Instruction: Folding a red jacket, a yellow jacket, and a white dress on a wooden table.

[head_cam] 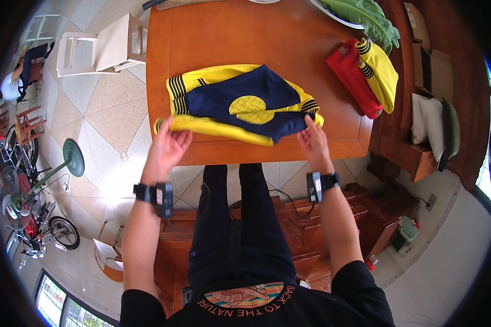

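Note:
A navy and yellow long-sleeved garment point(217, 96) lies partly folded on the wooden table point(245, 36) in front of me. It has black-striped yellow cuffs and a round yellow patch with a grid pattern, split by a fold. At the near left corner, my left hand point(166, 143) pinches the end of a yellow sleeve that runs along the near side, slightly blurred. On the other side my right hand point(314, 141) grips the navy fabric beside a striped yellow part, thumb on top. Both hands are close to the table's front edge.
Folded red clothing point(347, 77) and a yellow piece with striped cuffs point(380, 77) lie at the table's right. Large green leaves point(364, 18) rest on a dish behind them. A white chair point(112, 47) stands left; a wooden bench with cushions point(431, 118) stands right.

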### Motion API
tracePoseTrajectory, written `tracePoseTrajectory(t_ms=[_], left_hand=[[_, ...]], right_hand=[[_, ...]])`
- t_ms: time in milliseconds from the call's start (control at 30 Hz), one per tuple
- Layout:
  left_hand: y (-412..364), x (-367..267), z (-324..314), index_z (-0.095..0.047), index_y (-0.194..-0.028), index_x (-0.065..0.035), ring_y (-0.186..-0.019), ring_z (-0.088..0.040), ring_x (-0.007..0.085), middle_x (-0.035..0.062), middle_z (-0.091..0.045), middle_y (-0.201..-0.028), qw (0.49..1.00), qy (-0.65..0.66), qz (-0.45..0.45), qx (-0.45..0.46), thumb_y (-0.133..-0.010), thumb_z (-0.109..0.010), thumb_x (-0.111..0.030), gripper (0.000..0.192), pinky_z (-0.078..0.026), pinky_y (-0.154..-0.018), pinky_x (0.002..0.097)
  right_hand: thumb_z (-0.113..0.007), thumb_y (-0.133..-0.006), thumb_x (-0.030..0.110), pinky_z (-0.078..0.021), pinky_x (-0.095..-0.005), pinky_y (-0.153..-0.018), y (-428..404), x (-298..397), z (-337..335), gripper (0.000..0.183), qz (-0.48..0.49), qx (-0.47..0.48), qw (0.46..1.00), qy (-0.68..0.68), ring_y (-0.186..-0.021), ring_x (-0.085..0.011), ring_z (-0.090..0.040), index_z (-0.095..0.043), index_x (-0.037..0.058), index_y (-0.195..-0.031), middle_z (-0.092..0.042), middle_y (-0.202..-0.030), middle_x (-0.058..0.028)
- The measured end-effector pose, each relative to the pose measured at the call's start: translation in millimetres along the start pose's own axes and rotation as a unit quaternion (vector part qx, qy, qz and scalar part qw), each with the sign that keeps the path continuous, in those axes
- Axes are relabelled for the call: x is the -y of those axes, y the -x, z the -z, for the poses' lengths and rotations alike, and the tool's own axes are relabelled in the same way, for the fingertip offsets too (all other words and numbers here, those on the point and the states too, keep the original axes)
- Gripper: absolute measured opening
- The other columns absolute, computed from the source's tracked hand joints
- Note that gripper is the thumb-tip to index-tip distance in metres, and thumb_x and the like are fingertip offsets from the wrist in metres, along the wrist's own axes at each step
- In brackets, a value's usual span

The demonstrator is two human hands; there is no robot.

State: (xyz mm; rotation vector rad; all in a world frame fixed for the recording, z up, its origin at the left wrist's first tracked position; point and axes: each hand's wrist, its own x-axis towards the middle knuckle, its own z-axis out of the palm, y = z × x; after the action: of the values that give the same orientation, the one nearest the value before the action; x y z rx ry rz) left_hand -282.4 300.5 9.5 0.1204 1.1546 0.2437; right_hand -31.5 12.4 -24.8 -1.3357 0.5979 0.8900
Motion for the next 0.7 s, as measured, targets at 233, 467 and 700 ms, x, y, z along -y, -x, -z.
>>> tracePoseTrajectory(t_ms=[233,467,700], left_hand=[[-37,-15,-35,-0.056,-0.106,-0.0029,-0.115,-0.056,0.0243,0.0162,-0.060,-0.115,0.982,-0.131,-0.118,0.067,-0.093,-0.058,-0.031,0.031,-0.046,-0.097,0.0367],[-51,20,-8,-0.046,-0.132,-0.0086,-0.131,-0.037,0.0349,0.0126,-0.045,-0.138,0.538,-0.714,-0.449,-0.017,-0.090,-0.059,-0.034,0.051,-0.028,-0.108,0.0458],[-74,42,-22,-0.035,-0.144,-0.0213,-0.143,-0.010,0.0352,0.0071,-0.022,-0.153,0.305,-0.844,-0.440,0.031,-0.087,-0.058,-0.045,0.066,-0.004,-0.112,0.0593]], right_hand=[[-0.060,-0.093,0.026,-0.0518,-0.0225,-0.070,-24,14,-27,0.021,0.044,-0.006,0.999,-0.020,-0.082,-0.0128,-0.064,-0.058,0.0068,-0.101,-0.065,-0.088,-0.0042],[-0.064,-0.087,0.014,-0.0466,-0.0331,-0.084,-9,-35,-62,0.018,0.363,0.010,0.820,0.443,-0.097,-0.0271,-0.059,-0.059,0.0053,-0.101,-0.063,-0.101,-0.0120],[-0.058,-0.088,0.037,-0.0204,-0.0528,-0.109,-22,-65,-117,0.050,0.508,0.109,0.537,0.665,-0.138,-0.0334,-0.024,-0.047,0.0200,-0.134,-0.034,-0.146,-0.0117]])
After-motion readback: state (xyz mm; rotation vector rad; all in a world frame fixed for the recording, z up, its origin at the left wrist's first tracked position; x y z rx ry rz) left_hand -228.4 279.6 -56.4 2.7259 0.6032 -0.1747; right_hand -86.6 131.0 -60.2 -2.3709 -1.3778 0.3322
